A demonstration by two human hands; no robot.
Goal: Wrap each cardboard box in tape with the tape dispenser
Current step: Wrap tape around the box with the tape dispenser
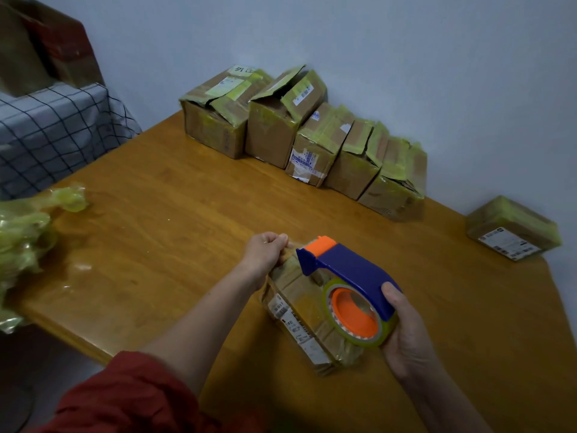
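Note:
A small flat cardboard box (299, 310) with white labels and clear tape over it lies on the wooden table (175, 220) in front of me. My right hand (406, 335) grips the blue and orange tape dispenser (349, 282), which rests on top of the box with its yellowish tape roll toward me. My left hand (265, 251) pinches the loose tape end at the dispenser's orange front, by the box's far corner.
A row of several taped boxes (299, 139) stands along the wall at the back. One flat taped box (512, 229) lies at the table's right edge. Crumpled yellow-green tape waste (28, 239) sits at the left edge. A checked cloth (53, 132) covers furniture on the left.

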